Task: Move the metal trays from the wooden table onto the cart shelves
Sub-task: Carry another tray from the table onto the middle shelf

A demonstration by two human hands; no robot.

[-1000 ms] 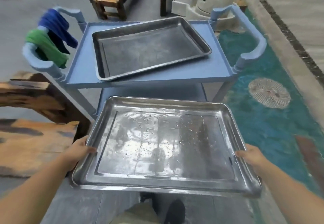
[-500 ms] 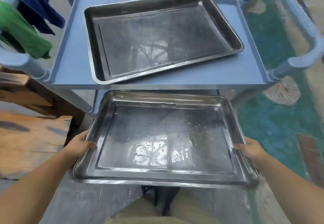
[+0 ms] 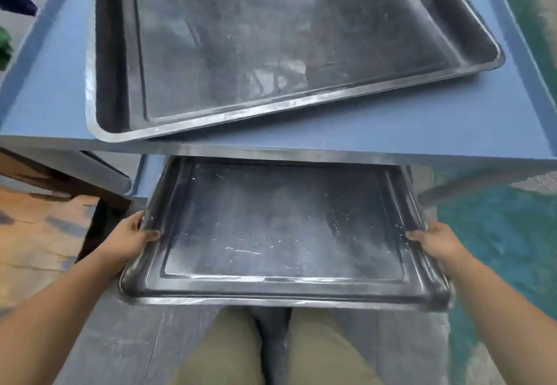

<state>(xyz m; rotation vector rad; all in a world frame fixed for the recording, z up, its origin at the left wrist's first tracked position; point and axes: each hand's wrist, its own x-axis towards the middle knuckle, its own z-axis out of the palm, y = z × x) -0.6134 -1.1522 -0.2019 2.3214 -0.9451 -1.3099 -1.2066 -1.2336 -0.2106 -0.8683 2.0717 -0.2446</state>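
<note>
Metal tray (image 3: 283, 228), held level in the air, has its far edge just out of sight below the front lip of the cart's top shelf (image 3: 422, 125) and its near edge over the person's knees. The left hand (image 3: 129, 240) grasps its left rim and the right hand (image 3: 437, 243) grasps its right rim. Each thumb lies over the rim, and the fingers are hidden underneath. A second tray (image 3: 271, 47) lies askew on the top shelf, one corner close to the shelf's front left. The wooden surface (image 3: 39, 234) shows below and to the left of the top shelf, apart from the carried tray.

The step in hand looks like sliding this tray onto a shelf below the top shelf. Whether its far edge already rests on anything cannot be told, since the top shelf covers it.

Several things could go wrong from here. The tray looks nearly as wide as the opening below the top shelf, so a slight skew could jam a corner against an upright (image 3: 452, 187). Both hands grip mid-side, so they could be pinched against the uprights as the tray goes deeper. Letting go before the far edge is supported would drop the tray forward. A hard push might also shove the cart away and shift the second tray toward the top shelf's edge.
</note>
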